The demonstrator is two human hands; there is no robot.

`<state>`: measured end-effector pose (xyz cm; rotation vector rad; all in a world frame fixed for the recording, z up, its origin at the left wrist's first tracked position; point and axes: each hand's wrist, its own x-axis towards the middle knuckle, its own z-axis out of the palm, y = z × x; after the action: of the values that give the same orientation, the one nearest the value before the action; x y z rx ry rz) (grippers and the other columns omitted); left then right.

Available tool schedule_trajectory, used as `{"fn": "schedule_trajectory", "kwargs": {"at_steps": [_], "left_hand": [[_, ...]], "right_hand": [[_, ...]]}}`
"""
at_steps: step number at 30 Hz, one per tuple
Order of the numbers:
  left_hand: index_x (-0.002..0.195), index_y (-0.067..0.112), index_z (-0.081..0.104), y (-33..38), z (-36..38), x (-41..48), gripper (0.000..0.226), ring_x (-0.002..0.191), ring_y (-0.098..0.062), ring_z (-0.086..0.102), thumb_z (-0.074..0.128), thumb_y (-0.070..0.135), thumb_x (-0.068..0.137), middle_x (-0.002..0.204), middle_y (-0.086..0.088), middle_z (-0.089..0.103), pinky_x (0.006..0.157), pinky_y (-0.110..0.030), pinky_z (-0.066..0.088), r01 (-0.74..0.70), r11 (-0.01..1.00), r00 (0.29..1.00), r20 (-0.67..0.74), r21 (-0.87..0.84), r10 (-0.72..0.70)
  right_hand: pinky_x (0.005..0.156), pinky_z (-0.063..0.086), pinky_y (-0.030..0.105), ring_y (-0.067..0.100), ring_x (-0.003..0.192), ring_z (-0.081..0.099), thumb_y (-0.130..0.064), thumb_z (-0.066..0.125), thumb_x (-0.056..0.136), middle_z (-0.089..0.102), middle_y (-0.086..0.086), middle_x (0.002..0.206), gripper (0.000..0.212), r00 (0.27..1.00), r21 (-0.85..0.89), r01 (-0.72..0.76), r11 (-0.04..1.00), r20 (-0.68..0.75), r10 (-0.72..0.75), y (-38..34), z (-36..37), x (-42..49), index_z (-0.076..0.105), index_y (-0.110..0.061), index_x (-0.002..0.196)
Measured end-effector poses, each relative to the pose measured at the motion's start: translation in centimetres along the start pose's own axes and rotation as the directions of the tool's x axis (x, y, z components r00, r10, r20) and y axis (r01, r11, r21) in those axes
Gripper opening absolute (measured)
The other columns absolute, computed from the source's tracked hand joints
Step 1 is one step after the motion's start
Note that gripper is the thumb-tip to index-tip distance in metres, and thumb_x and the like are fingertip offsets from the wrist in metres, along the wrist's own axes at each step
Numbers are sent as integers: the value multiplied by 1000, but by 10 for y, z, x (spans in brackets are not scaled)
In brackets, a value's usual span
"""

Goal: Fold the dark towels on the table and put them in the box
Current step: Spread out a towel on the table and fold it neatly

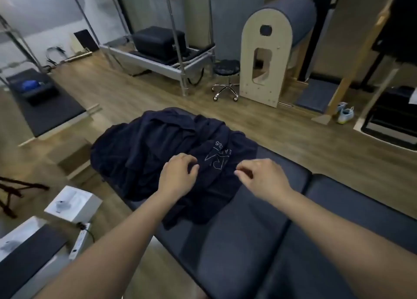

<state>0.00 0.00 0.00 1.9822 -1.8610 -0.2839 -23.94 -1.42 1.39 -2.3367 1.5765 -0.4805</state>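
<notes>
The dark towels (162, 154) lie heaped on the table (248, 242). The left hand (178, 174) curls its fingers into the top one, probably to draw it out for folding. The right hand (264, 174) has bent fingers above its edge; whether it pinches cloth, I cannot tell.

Both bare forearms reach from the near edge toward the far side, the left hand (178, 174) and right hand (264, 177) side by side, palms down, fingers curled under, their grip unclear.
</notes>
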Motion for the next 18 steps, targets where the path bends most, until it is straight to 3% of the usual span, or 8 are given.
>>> {"fn": "schedule_trajectory", "kwargs": {"at_steps": [4,7,10,12,16,18], "left_hand": [[108,19,75,-65,11,42,20,103,-19,66,58,23,99,111,4,72,88,-38,54,181,984,981,73,-11,-179],[115,17,73,-100,38,65,22,108,-24,65,60,21,97,119,0,69,89,-39,55,190,982,962,204,-19,-182],[147,16,44,-119,65,72,53,124,-27,55,61,28,98,146,-4,49,97,-40,50,206,978,912,360,15,-197],[152,17,30,-129,80,75,63,122,-31,56,60,32,98,146,-7,47,95,-43,51,252,967,883,399,41,-247],[144,18,43,-137,96,85,51,102,-30,65,59,37,99,116,-10,68,80,-38,55,271,962,875,406,40,-263],[135,19,54,-136,97,89,39,102,-29,66,58,36,100,115,-9,69,76,-35,52,246,967,878,409,61,-249]], "right_hand": [[70,49,29,17,84,64,-41,58,94,71,-11,89,16,982,-2,-93,996,166,92,-26,38,54,71,-31,97],[76,53,31,18,88,65,-34,61,93,68,-12,88,11,931,46,-203,978,318,178,-40,79,95,71,-31,92],[83,55,35,17,92,64,-30,62,91,67,-12,90,10,873,57,-300,952,419,250,-50,121,120,72,-32,94],[85,54,34,15,93,63,-30,62,92,67,-12,92,14,861,74,-331,941,432,269,-55,142,132,71,-31,102],[87,54,35,12,93,59,-29,64,92,67,-13,95,27,872,141,-366,920,397,286,-63,168,155,66,-30,119],[86,54,35,12,94,60,-27,65,91,65,-13,99,35,870,143,-371,918,398,290,-66,172,162,62,-32,126]]}}
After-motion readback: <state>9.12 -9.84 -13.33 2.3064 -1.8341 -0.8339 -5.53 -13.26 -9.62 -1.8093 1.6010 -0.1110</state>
